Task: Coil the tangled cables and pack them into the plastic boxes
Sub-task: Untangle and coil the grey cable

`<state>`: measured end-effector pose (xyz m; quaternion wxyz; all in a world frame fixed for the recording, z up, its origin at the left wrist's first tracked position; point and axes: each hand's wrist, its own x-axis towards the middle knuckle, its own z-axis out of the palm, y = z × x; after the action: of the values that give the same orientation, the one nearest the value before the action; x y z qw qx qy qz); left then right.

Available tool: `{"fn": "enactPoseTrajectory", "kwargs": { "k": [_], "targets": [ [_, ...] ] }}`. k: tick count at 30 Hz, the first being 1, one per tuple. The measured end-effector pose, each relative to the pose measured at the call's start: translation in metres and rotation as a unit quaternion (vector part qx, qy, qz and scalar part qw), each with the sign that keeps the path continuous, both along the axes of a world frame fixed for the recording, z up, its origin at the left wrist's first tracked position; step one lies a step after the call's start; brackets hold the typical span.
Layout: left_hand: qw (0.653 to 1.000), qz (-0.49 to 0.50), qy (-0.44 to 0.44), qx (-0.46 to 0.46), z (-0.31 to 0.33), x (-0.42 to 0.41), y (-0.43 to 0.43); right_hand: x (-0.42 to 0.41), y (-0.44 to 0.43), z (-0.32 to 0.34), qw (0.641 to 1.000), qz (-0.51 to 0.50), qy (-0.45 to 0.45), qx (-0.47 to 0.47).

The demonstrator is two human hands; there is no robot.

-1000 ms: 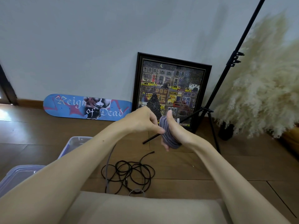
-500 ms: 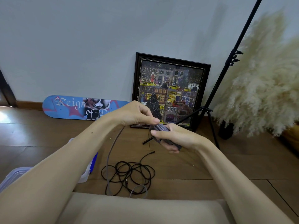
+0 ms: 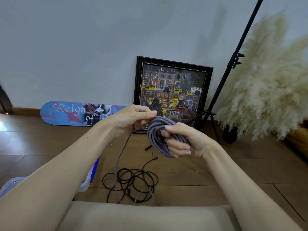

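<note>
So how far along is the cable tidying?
Partly done. The purple cable is mostly coiled in the right hand, while the left hand feeds its loose tail. The black cable lies tangled on the floor, and the plastic box shows nothing packed from here.

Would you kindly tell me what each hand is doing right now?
Left hand: closed, pinching the loose strand of the purple cable.
Right hand: closed, holding the coiled part of that cable.

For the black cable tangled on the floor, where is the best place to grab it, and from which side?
Probably the free end of the black cable, taken from above: it sticks out clear of the loops toward the wall, so pulling there should feed coiling without cinching the tangle.
</note>
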<state>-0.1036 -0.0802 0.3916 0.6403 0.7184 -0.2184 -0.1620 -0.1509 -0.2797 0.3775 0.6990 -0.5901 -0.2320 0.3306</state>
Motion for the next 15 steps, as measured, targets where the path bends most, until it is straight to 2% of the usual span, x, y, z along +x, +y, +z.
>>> {"fn": "enactPoseTrajectory", "kwargs": {
  "k": [6, 10, 12, 15],
  "targets": [
    [0.985, 0.039, 0.108, -0.132, -0.015, 0.000, -0.014, 0.005, 0.002, -0.001, 0.971, -0.052, 0.066, 0.224],
    [0.984, 0.070, 0.128, -0.104, -0.025, -0.005, -0.033, 0.007, 0.002, 0.000, 0.920, -0.091, 0.121, 0.362],
    [0.980, 0.082, 0.151, -0.096, -0.030, -0.011, -0.044, 0.007, 0.002, 0.002, 0.907, -0.122, 0.135, 0.381],
    [0.983, 0.087, 0.149, -0.067, -0.033, -0.017, -0.053, 0.008, 0.003, 0.002, 0.925, -0.191, 0.076, 0.319]
  ]
}}
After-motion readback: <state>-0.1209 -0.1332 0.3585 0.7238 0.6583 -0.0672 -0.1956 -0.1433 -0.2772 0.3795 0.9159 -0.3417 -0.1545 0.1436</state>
